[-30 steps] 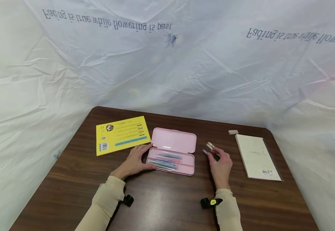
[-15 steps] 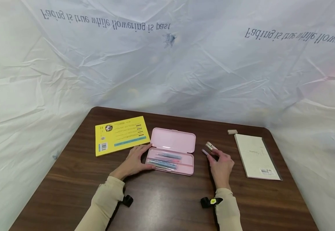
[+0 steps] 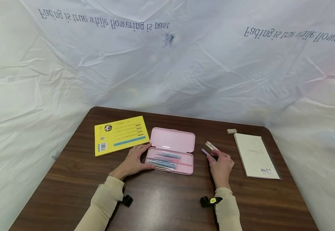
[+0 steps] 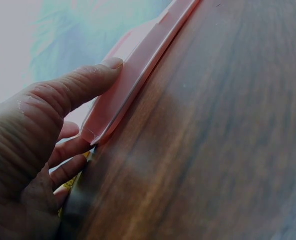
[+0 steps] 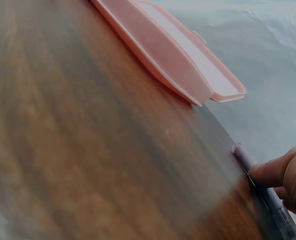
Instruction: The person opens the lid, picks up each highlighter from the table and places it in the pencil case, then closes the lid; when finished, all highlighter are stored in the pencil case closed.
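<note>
A pink pencil case lies with its lid folded back, several pens in clear sleeves inside its tray. My left hand holds the case at its left end. In the left wrist view the thumb presses on the front wall, and the other fingers reach round the end. Right of the case, my right hand pinches a light purple pen between thumb and fingers, low over the table. Pale cream pens lie just beyond that hand's fingers, partly hidden by them.
A yellow book lies at the back left, its corner close to the case. On the right are a cream notebook with a dark spine and a small beige eraser. White sheeting hangs behind the brown table.
The right hand has shifted slightly right and back along the pens, and more of the purple pen shows past its fingers. The left hand keeps its place on the pencil case.
</note>
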`<state>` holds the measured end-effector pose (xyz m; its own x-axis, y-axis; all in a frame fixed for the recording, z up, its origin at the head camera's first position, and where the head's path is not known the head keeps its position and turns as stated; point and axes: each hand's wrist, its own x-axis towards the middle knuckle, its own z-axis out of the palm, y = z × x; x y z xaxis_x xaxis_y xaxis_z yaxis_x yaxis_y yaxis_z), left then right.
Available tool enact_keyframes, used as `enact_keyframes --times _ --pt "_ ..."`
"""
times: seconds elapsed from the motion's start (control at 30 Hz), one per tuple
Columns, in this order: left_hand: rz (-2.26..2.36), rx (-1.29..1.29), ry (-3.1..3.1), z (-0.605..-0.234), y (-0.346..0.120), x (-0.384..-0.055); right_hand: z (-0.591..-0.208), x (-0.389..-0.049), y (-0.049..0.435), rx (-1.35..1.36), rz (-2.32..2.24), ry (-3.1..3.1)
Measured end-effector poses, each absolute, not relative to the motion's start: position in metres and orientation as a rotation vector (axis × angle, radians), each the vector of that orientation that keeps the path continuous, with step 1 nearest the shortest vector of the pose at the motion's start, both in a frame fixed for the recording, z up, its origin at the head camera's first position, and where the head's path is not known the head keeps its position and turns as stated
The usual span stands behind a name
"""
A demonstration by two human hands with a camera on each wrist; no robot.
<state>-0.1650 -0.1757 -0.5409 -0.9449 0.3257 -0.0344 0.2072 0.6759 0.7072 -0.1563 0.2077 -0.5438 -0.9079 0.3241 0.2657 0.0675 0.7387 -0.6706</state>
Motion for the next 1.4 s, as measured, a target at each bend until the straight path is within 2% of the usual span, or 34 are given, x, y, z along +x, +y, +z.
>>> enact_keyframes --times 0.83,1.4 --pt "1.142 0.446 2.733 -0.542 -0.177 -0.164 -0.543 -0.158 0.201 -0.273 1.021 -2.467" --pt "1.138 0.464 2.734 -0.541 -0.177 -0.165 -0.535 -0.159 0.156 0.114 1.013 -2.325"
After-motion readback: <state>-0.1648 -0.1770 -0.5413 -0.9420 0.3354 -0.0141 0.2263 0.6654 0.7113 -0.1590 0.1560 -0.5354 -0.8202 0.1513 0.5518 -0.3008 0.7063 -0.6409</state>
